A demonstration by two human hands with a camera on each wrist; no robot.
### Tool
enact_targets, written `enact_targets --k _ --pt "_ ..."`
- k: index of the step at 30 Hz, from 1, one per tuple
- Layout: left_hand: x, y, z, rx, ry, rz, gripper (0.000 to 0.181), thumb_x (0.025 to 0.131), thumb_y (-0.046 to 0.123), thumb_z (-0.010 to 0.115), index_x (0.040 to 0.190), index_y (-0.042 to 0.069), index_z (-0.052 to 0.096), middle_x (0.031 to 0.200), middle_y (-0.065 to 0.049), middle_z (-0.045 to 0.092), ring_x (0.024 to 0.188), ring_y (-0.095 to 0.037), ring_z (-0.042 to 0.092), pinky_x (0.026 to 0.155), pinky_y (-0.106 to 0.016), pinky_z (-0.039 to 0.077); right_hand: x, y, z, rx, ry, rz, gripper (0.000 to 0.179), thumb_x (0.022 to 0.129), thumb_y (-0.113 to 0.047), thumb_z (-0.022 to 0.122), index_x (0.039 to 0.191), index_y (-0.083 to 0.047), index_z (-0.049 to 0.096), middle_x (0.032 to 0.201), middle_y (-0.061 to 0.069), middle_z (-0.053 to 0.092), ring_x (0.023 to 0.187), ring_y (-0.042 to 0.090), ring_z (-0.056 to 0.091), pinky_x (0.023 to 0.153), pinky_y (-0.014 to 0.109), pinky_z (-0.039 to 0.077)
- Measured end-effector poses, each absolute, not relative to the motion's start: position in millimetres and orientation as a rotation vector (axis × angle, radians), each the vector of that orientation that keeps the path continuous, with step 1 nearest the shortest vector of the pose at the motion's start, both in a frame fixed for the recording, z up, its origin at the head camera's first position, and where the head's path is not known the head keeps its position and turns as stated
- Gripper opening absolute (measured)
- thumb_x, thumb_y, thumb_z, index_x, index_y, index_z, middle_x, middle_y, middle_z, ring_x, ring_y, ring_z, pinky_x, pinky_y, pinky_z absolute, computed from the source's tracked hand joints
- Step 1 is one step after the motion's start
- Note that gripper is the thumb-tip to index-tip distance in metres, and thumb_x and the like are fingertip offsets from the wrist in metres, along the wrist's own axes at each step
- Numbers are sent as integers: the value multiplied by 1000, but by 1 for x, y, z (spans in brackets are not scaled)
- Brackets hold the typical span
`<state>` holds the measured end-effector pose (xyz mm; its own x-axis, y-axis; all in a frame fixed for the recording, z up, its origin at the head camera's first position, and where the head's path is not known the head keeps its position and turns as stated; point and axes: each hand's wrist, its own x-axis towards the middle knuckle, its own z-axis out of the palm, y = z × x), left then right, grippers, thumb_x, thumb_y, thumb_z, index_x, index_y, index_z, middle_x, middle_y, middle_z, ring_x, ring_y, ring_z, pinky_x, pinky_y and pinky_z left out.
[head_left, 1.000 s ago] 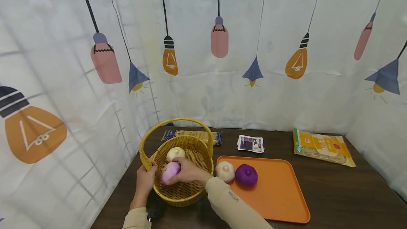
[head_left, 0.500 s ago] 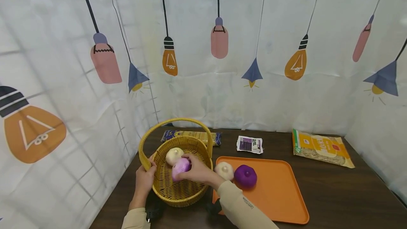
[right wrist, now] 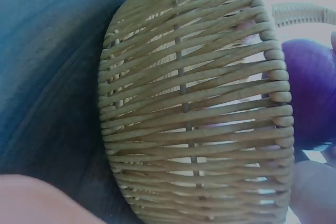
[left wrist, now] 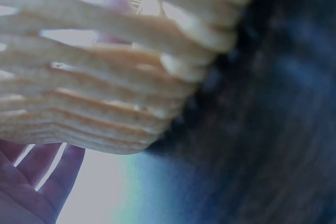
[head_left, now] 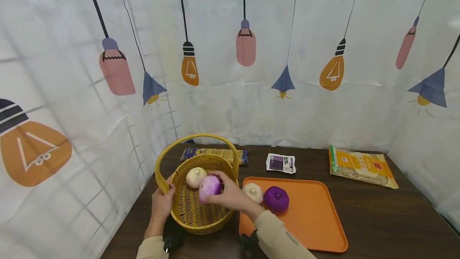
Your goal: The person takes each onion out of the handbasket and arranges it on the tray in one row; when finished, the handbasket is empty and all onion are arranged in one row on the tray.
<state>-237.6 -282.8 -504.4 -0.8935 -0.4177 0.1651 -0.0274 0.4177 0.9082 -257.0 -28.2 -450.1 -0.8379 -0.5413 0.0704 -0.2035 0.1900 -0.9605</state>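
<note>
My right hand (head_left: 230,193) pinches a light purple onion (head_left: 209,188) between fingers and thumb, over the inside of the yellow wicker basket (head_left: 201,224). In the right wrist view the purple onion (right wrist: 311,90) shows just past the basket rim. My left hand (head_left: 162,201) grips the basket's left rim at the foot of its arched handle. The left wrist view has several fingers (left wrist: 55,179) against the weave (left wrist: 94,114). A white onion (head_left: 196,177) lies inside the basket. On the orange tray (head_left: 312,219) a whitish onion (head_left: 253,192) sits beside a dark purple onion (head_left: 276,199).
Behind the basket lies a long blue and yellow packet (head_left: 223,154). A small white and purple packet (head_left: 281,163) lies behind the tray, and a large yellow and green bag (head_left: 363,167) at the back right. A printed curtain (head_left: 230,111) bounds the dark table.
My right hand has lifted the light purple onion from the basket's left side and carried it rightward. The left hand keeps its grip on the basket.
</note>
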Motion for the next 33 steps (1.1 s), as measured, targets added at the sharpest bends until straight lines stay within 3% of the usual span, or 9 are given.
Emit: enact_targets --k 3,8,17,20,23,27,33 --pt "-237 -282 -504 386 -2311 -1459 10 94 11 49 90 4 54 98 -18 59 86 -27 52 71 -34 38 -253 -22 -448 -679 2166 -1721 73 77 -29 81 139 -25 44 128 2 53 109 20 55 86 39 49" --pt "-238 -281 -503 403 -2307 -1452 7 92 9 50 90 4 54 74 -9 46 66 -22 45 64 -32 36 -248 -9 -446 -648 2146 -1767 71 78 -30 81 139 -24 46 127 4 53 109 22 55 85 38 50" --pt "-238 -282 -504 392 -2306 -1445 7 92 9 50 91 5 55 71 -5 45 64 -21 45 63 -32 37 -245 16 -448 -636 2086 -1818 71 80 -36 79 142 -32 44 130 8 52 110 24 54 82 39 53" --pt "-238 -282 -505 392 -2302 -1448 8 93 10 49 91 5 55 73 -9 48 66 -23 46 65 -33 38 -244 23 -448 -606 2120 -1805 76 79 -38 80 143 -30 41 131 8 52 112 24 55 80 39 53" --pt "-238 -282 -504 383 -2310 -1451 9 94 11 48 92 4 55 90 -15 57 80 -26 51 69 -33 38 -242 29 -447 -590 2126 -1814 78 79 -37 80 143 -22 38 131 11 50 113 26 54 80 38 53" --pt "-236 -282 -503 383 -2321 -1448 12 95 12 48 93 3 55 107 -19 59 93 -27 52 73 -34 39 -239 34 -448 -571 2093 -1862 78 80 -33 79 140 -11 34 132 15 45 116 28 54 83 38 53" --pt "-237 -282 -504 399 -2315 -1458 10 94 12 49 93 3 55 74 -8 48 70 -22 48 66 -32 38 -236 43 -453 -534 2111 -1928 74 81 -31 79 136 -8 35 132 17 43 118 32 54 84 39 54"
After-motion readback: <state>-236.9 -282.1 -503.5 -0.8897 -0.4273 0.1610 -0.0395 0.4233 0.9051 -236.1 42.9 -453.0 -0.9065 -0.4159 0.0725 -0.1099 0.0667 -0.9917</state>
